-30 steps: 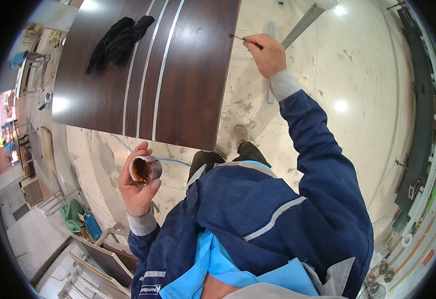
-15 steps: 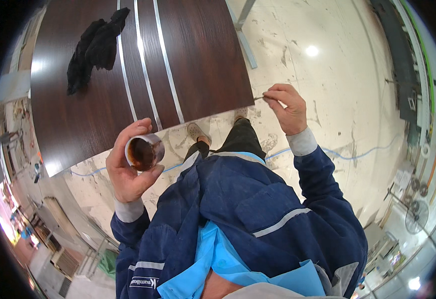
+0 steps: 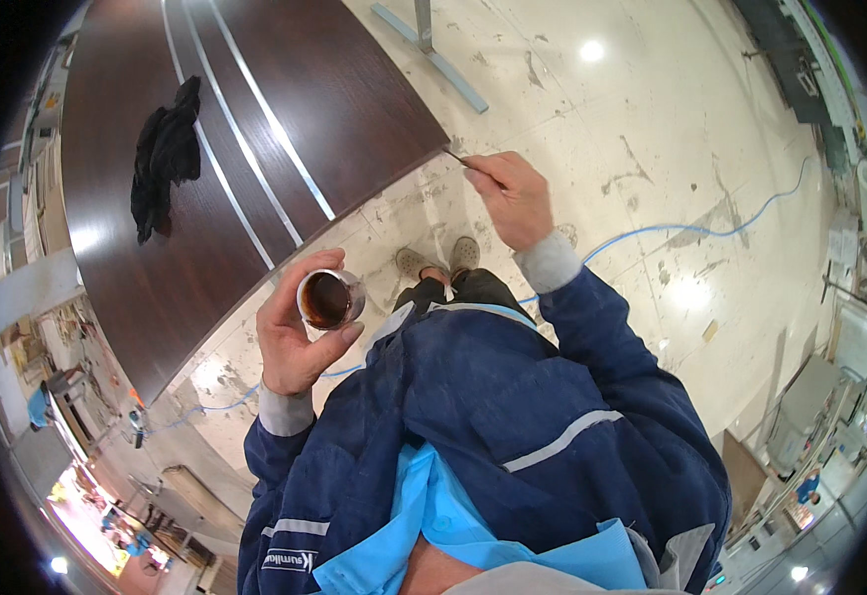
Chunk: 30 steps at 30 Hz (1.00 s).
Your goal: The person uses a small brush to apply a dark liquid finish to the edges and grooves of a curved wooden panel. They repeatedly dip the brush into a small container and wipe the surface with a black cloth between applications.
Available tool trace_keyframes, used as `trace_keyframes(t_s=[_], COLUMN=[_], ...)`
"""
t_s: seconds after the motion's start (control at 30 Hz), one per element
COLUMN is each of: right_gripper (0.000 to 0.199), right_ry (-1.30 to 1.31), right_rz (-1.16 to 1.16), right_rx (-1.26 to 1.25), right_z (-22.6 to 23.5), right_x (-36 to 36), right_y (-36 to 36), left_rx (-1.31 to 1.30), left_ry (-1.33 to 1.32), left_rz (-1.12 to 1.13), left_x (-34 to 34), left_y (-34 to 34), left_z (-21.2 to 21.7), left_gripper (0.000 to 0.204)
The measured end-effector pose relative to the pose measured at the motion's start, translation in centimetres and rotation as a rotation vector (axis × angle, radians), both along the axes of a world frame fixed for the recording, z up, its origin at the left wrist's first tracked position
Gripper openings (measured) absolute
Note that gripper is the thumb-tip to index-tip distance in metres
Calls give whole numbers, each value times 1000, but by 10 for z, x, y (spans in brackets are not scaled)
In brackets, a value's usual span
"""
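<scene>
Head view: the left hand (image 3: 295,332) grips a small open cup (image 3: 329,299) of dark liquid by its side; it looks light but easy to spill. The right hand (image 3: 515,198) fingers pinch a thin, stiff brush (image 3: 465,163) at the dark table (image 3: 354,119) edge.

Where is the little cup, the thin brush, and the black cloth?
cup (image 3: 328,299), head view, dark liquid inside.
brush (image 3: 465,163), head view, thin shaft near tip.
black cloth (image 3: 164,159), head view, its middle.
</scene>
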State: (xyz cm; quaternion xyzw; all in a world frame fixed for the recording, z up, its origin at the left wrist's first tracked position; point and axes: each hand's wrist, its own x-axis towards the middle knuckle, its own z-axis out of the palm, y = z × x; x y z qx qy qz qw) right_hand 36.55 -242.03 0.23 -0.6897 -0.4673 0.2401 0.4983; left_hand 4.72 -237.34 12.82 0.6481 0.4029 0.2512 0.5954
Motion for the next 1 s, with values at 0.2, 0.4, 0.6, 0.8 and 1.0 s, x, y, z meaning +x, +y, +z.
trace_keyframes(t_s=[0.2,0.4,0.6,0.8,1.0], right_gripper=[24,29,27,24,23], right_ry=[632,877,888,1029,952], right_rz=[-187,-91,-299,-428,-548], right_rx=[-78,-196,82,126,372], right_z=[-29,-29,-28,-30,-22], right_x=[-38,-53,-74,-114,-134], right_y=[-3,14,4,26,43], left_rx=[-37,-130,-98,-71,-50], left_ry=[-7,47,44,110,133], left_rz=[-11,-34,-164,-319,-402], left_x=[17,18,7,-23,-57], left_y=[-17,-19,-12,-3,-2], left_z=[6,2,-7,-7,-6], left_gripper=[68,69,69,69,70])
